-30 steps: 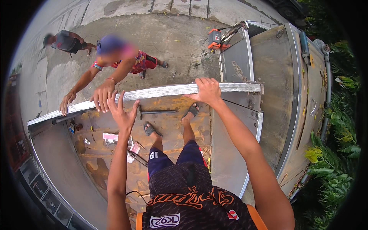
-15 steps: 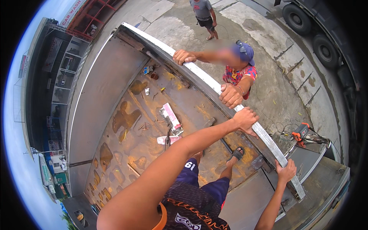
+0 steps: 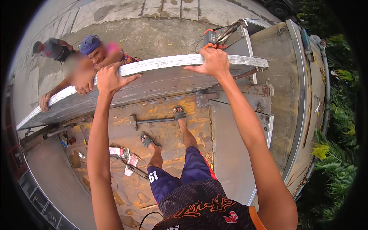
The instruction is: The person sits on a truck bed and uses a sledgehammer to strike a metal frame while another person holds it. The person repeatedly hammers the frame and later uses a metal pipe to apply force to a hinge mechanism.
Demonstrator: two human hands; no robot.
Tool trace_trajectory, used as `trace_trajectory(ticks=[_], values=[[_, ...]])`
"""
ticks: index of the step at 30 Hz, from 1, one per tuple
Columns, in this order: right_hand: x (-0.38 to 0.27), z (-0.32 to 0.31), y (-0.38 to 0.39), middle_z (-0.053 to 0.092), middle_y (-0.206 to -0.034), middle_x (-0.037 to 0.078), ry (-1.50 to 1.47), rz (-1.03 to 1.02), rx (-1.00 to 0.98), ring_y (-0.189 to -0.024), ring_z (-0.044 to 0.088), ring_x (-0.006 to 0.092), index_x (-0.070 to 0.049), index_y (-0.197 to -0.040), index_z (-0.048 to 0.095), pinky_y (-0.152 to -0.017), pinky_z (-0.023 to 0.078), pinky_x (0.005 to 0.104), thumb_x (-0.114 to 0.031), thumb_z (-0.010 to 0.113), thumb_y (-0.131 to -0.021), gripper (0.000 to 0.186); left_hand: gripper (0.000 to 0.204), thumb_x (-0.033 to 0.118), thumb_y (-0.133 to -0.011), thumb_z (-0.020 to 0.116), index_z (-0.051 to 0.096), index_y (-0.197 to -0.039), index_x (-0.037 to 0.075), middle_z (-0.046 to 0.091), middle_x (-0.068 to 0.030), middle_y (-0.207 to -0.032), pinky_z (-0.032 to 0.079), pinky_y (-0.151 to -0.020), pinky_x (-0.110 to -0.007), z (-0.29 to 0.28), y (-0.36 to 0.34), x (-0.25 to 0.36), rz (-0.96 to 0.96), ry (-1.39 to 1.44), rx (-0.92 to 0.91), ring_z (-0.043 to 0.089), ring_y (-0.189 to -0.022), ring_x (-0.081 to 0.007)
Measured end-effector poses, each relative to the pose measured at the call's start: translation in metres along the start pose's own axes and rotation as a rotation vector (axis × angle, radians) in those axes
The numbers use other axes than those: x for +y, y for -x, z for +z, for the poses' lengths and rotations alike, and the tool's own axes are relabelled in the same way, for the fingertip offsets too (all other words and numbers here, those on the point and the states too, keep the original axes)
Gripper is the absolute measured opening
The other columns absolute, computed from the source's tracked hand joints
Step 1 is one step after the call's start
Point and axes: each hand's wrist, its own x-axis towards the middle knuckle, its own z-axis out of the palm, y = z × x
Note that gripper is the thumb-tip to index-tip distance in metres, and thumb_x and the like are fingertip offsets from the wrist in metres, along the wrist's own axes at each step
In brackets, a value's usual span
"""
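Clasping the metal panel (image 3: 165, 81) | your left hand (image 3: 111, 79) and right hand (image 3: 214, 62) hook its edge — long axis crosswise | right nearer an end

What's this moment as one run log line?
left grip: over panel edge | right grip: over same edge | co-worker's hands: same edge, farther left | hammer: lying on rusty floor

The tailgate-like panel (image 3: 165, 82) looks like dull, fairly smooth grey metal, its top edge (image 3: 165, 61) streaky silvery white. The floor plate (image 3: 161, 109) is rough, rust-stained metal (blotched darker in patches). The shorts (image 3: 197, 165) are soft cloth; the pavement (image 3: 153, 34), matt concrete.
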Motion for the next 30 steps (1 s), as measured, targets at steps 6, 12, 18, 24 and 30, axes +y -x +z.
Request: trace_trajectory(ticks=[6,12,18,24,30], values=[[-0.006,0.009,-0.005,0.063,-0.057,0.011,-0.032,0.02,-0.049,-0.05,0.064,0.0271,-0.004,-0.067,0.068,-0.049,0.05,0.0377,-0.095,0.059,-0.058,0.092,0.078,0.072,-0.064,0.077,0.073,-0.094,-0.001,0.072,-0.0182,-0.08,0.055,-0.07,-0.041,-0.003,-0.001,-0.001,-0.013,-0.154,-0.043,0.071,-0.075,-0.0331],[-0.003,0.019,-0.021,0.064,-0.056,0.012,-0.022,0.032,-0.087,-0.052,0.066,0.028,-0.004,-0.067,0.07,-0.051,0.052,0.0382,-0.097,0.056,-0.056,0.095,0.077,0.07,-0.066,0.077,0.074,-0.113,0.01,0.074,-0.0178,-0.084,0.056,-0.072,-0.039,0.005,-0.007,-0.016,0.01,-0.126,-0.003,0.073,-0.079,-0.031],[0.002,0.036,-0.039,0.061,-0.052,0.01,0.001,0.033,-0.097,-0.051,0.065,0.0273,-0.004,-0.063,0.069,-0.05,0.052,0.0367,-0.099,0.053,-0.055,0.096,0.077,0.074,-0.069,0.072,0.074,-0.112,0.009,0.073,-0.0194,-0.081,0.055,-0.072,-0.042,0.01,-0.024,-0.029,-0.051,-0.159,-0.073,0.072,-0.08,-0.0339],[0.01,0.049,-0.06,0.059,-0.05,0.009,0.011,0.028,-0.103,-0.049,0.064,0.0264,-0.006,-0.059,0.066,-0.048,0.051,0.0359,-0.101,0.049,-0.055,0.098,0.083,0.075,-0.071,0.069,0.071,-0.112,0.003,0.072,-0.0231,-0.088,0.054,-0.077,-0.044,0.025,-0.042,-0.044,-0.078,-0.174,-0.045,0.071,-0.086,-0.0376],[0.017,0.066,-0.085,0.064,-0.058,0.011,-0.027,0.08,-0.137,-0.06,0.068,0.0281,-0.006,-0.069,0.07,-0.057,0.055,0.0394,-0.101,0.049,-0.055,0.098,0.079,0.07,-0.078,0.067,0.065,-0.123,0.005,0.07,-0.0201,-0.103,0.049,-0.089,-0.043,0.028,-0.062,-0.043,-0.021,-0.127,0.037,0.067,-0.101,-0.0372]])
